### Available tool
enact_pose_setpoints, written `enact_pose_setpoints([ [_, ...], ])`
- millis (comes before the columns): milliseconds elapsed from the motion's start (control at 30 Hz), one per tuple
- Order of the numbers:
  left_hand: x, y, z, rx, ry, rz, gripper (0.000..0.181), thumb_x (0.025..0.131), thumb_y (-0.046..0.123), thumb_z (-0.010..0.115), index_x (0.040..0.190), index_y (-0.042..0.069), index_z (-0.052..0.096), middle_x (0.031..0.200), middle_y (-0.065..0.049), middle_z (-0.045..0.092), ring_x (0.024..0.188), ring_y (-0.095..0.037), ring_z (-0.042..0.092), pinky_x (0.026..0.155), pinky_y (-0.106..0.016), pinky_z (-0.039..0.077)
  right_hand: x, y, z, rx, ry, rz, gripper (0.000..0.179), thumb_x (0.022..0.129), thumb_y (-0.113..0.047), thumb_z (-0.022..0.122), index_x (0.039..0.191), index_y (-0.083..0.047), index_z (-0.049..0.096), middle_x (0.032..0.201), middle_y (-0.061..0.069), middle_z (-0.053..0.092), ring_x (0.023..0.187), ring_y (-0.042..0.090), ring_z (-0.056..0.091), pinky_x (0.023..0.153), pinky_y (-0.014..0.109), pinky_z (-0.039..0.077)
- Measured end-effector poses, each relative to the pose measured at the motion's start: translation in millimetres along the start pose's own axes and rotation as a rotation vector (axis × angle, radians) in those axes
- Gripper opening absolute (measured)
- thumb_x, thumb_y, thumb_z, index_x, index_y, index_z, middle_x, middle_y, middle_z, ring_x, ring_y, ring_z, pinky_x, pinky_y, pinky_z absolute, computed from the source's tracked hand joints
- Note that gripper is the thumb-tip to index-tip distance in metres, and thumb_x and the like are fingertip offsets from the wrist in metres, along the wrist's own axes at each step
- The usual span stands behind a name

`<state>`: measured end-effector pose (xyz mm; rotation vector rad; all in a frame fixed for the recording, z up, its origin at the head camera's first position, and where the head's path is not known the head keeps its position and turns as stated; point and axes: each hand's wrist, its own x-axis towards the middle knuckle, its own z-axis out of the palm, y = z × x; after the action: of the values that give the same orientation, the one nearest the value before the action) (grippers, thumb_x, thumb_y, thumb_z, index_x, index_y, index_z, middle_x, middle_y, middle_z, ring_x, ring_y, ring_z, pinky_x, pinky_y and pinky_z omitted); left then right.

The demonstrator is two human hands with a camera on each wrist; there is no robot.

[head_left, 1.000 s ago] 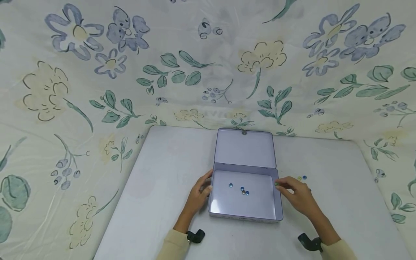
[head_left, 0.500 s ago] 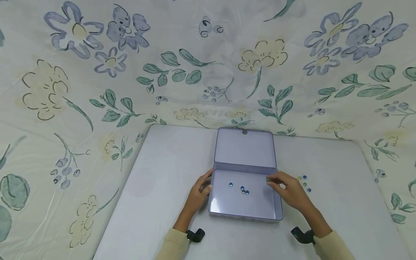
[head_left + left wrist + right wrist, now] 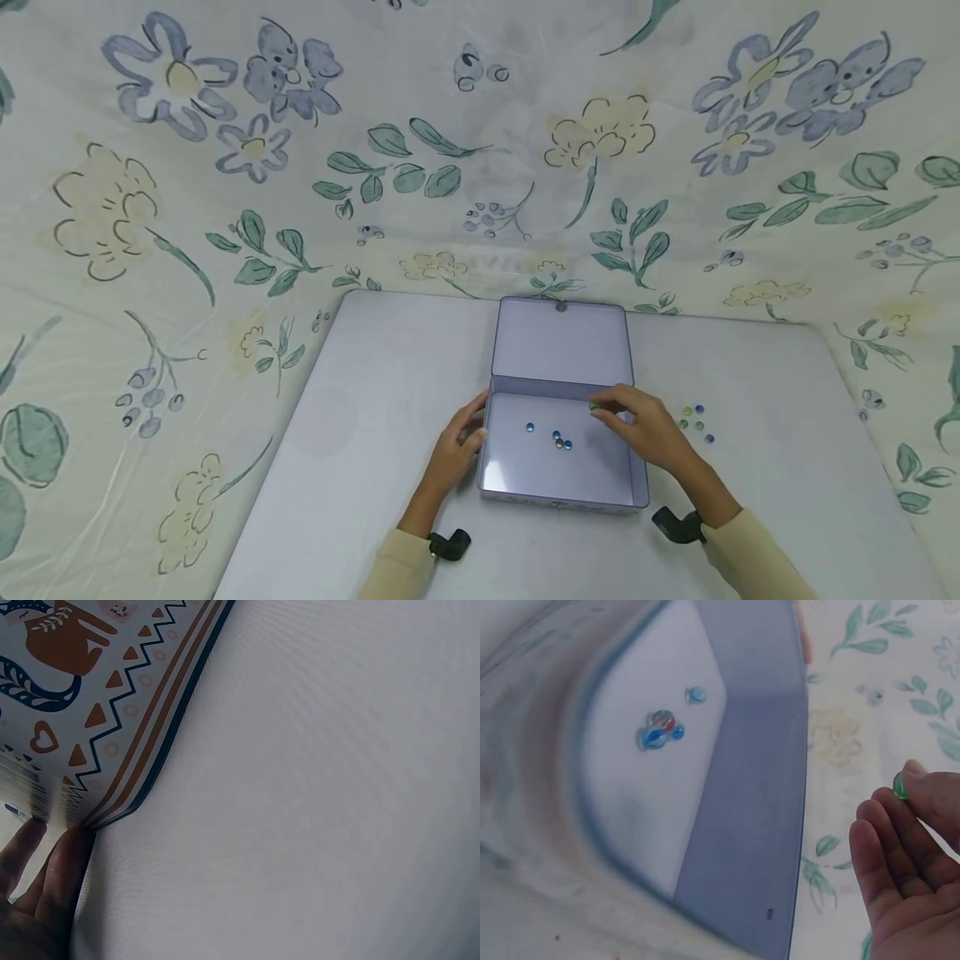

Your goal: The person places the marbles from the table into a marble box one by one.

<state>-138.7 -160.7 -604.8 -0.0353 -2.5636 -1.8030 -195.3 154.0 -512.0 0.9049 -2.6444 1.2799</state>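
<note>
Drifting leftward — right hand, green marble

White table, open box, marbles (five visible)

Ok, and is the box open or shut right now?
Open: the box has its lid folded back on the far side, and four marbles show on the floor inside.
</note>
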Motion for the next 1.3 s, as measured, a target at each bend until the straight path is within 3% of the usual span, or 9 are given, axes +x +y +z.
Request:
enact_pose_setpoints([
  [500,-0.2,-3.8,-0.4,0.013,-0.014,0.017,0.056,0.101,0.021,0.052,0.152,0.039,0.038,0.155,-0.003,0.045,0.129,-0.036,0.055,0.089,-0.046,0.058,16.2,-10.4,5.2,-0.008,-0.050,0.001,0.018,0.089,-0.007,0.073,0.107,-0.009,0.072,0.097,-0.003,0.072,0.089,0.010,0.069,0.076,0.023,0.059],
  [767,1.1,-5.2,-1.2,-0.004,-0.013,0.050,0.055,0.101,0.021,0.053,0.153,0.032,0.040,0.155,-0.007,0.045,0.126,-0.038,0.057,0.086,-0.045,0.059,26.1,-11.9,10.0,-0.008,-0.069,-0.014,0.019,0.090,-0.009,0.073,0.109,-0.010,0.072,0.099,-0.002,0.073,0.090,0.010,0.069,0.079,0.022,0.059],
  [1033,1.1,-5.4,-0.9,-0.006,-0.013,0.036,0.056,0.100,0.020,0.053,0.152,0.036,0.040,0.155,-0.004,0.045,0.126,-0.035,0.057,0.085,-0.040,0.059,35.0,-13.9,14.0,-0.009,-0.076,-0.058,0.020,0.089,-0.008,0.073,0.109,-0.011,0.071,0.099,-0.001,0.073,0.090,0.011,0.068,0.079,0.023,0.059],
  [1300,1.4,-3.6,0.3,0.000,0.008,0.031,0.057,0.100,0.015,0.053,0.153,0.029,0.041,0.154,-0.006,0.047,0.125,-0.036,0.058,0.084,-0.044,0.058,40.6,-17.0,18.4,0.018,-0.102,-0.047,0.021,0.090,-0.009,0.073,0.110,-0.010,0.071,0.101,0.000,0.073,0.091,0.012,0.069,0.080,0.024,0.059],
])
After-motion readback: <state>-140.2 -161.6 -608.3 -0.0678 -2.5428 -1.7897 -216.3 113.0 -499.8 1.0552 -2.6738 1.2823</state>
